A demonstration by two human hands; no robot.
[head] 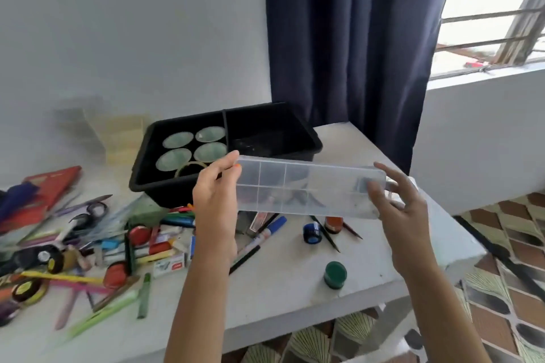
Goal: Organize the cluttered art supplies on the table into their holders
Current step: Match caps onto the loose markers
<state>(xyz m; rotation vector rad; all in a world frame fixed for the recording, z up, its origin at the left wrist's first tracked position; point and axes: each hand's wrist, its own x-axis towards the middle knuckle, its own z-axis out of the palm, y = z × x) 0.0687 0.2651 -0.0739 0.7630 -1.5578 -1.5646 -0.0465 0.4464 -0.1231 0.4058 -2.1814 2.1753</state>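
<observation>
Holding a clear compartment box [309, 188] above the bench [283, 283], the left grip [215, 200] pinches one short end while the right grip [404, 209] clasps the other, in front of the black tray [308, 134]

1. A white table [289, 289] spans the lower frame.
2. A black divided tray [274, 138] stands at centre.
3. A heap of pens, markers and scissors [88, 244] sprawls lower left.
4. A green-capped jar [335, 274] sits apart, lower centre-right.

A clear divided box [309, 188] tilts above scattered supplies [159, 247].
</observation>
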